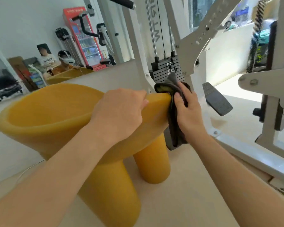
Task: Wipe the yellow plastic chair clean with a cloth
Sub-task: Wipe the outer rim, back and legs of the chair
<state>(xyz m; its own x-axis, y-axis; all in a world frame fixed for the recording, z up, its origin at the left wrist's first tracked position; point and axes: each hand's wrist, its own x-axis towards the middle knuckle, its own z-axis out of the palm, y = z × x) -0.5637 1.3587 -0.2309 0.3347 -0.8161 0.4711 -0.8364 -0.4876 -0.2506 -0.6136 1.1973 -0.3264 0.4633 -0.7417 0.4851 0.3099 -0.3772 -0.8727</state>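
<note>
Bright, even daylight floods in from the window (pixel 239 13) at upper right (its glare bleaches the floor (pixel 228 82) below), shadows stay soft, motion blur smears the right edge, and wide-angle distortion bends the weight machine frame (pixel 138 46).

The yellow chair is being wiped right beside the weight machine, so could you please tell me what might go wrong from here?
The right hand wipes the chair edge close to the weight machine, so knuckles might hit metal. The cloth hangs loose and could snag. The left hand presses on the rim, so the chair might tip.
</note>
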